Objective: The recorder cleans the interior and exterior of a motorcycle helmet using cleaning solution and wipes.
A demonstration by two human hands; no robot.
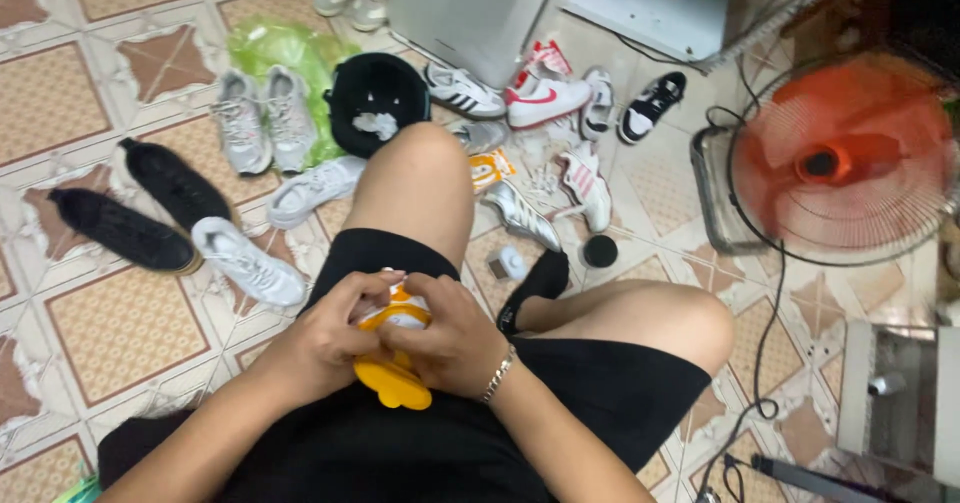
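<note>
Yellow bottle [396, 363] sits pinched between your left hand [335, 335] and right hand [452, 343] fingers; squeeze harder and it could spill on your shorts [600, 388].

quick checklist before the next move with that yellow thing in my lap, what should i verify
1. Both hands on the yellow object: ok, left hand and right hand close around its upper part.
2. Object supported: ok, its lower end rests on the black shorts.
3. What the fingers are working on: cannot tell, they cover the top.
4. Lid or cap state: cannot tell, hidden by the hands.
5. Shoes within reach: ok, white sneaker and black shoes lie on the tiled floor.
6. Fan clear of the hands: ok, it stands well apart.
</note>
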